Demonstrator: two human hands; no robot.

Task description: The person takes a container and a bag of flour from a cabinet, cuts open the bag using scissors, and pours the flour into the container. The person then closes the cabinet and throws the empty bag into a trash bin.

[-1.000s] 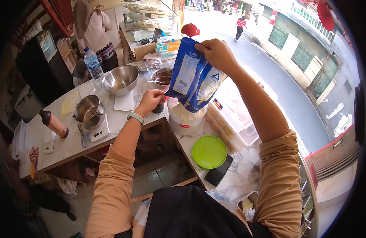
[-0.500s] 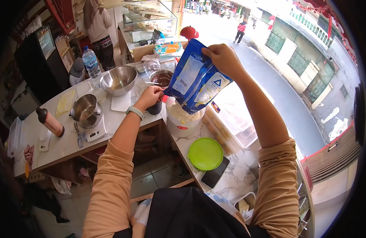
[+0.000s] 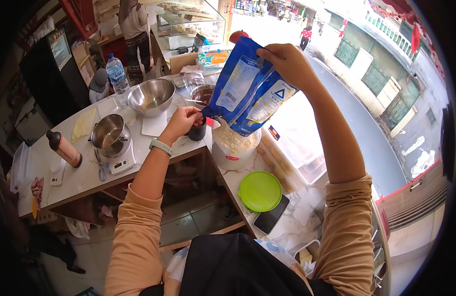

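A blue printed pouch (image 3: 237, 81) hangs tilted above a white tub (image 3: 227, 159). My right hand (image 3: 289, 64) grips its upper edge. At its lower left corner my left hand (image 3: 185, 122) is closed, fingers pinching the pouch. Pale, crumbly powder (image 3: 236, 139) fills the tub to near its rim, and the pouch's bottom edge overlaps the tub's far side. Beside my left hand stands a dark cup (image 3: 198, 131), partly covered by it. A bit of something red (image 3: 209, 121) shows between the cup and the pouch; its kind is unclear.
A green lid (image 3: 260, 191) and a phone (image 3: 271, 215) lie nearer me. Clear plastic boxes (image 3: 307, 158) stand to the right. Leftward are a steel bowl (image 3: 151, 98), a steel pot (image 3: 111, 134) on a scale (image 3: 123, 162), and a brown bottle (image 3: 65, 149). A person (image 3: 134, 29) stands behind.
The pouch has risen slightly off the tub, showing more of the powder. My left hand has shifted a little left and down, still at the pouch's corner. The view has shifted slightly.
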